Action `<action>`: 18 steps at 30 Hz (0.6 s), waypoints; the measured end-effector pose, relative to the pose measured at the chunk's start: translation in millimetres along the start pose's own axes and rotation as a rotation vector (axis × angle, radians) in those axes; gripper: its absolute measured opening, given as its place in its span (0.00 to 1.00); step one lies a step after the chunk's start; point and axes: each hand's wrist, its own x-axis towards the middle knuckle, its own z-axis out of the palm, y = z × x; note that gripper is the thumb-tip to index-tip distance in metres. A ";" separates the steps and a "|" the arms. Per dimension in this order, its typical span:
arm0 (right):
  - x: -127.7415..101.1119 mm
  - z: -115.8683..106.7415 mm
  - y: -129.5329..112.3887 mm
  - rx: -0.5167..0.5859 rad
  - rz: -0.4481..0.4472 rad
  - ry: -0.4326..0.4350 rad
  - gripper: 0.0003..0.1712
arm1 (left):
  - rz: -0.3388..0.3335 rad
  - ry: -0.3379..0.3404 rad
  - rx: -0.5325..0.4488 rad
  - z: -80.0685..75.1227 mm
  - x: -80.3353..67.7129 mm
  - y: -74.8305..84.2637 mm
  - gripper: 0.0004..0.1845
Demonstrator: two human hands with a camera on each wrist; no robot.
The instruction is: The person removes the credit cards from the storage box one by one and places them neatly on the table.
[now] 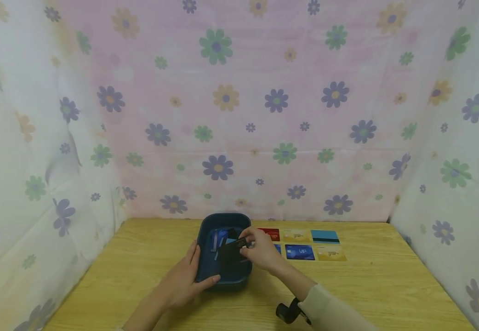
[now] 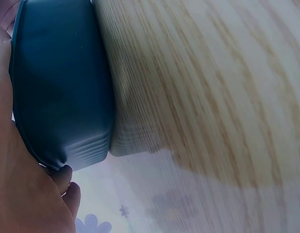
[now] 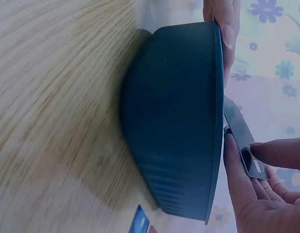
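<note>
A dark blue plastic bin [image 1: 228, 284] sits on the table, with several cards [image 1: 219, 239] lying loose inside, blue ones among them. My left hand [image 1: 181, 278] holds the bin at its left side and near corner, the thumb over the rim [image 3: 218, 121]. Over the bin's right side, my right hand [image 1: 264, 253] pinches a black card [image 1: 230, 254] marked VIP between thumb and fingers. In the right wrist view this card [image 3: 242, 138] tilts just above the rim. The black card and right fingers hide part of the bin's contents.
Right of the bin, cards lie in two rows: a red card [image 1: 270, 234], gold cards [image 1: 297, 236], a light blue card [image 1: 325, 236] with a black stripe, and a blue VIP card [image 1: 299, 252]. Another blue card [image 1: 278, 248] is partly behind my right hand. Flowered cloth [image 1: 256, 138] encloses the wooden table [image 1: 388, 285].
</note>
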 end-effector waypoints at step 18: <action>-10.0 -23.4 15.7 -0.007 0.027 0.065 0.18 | -0.033 -0.021 -0.010 2.3 2.6 -4.4 0.63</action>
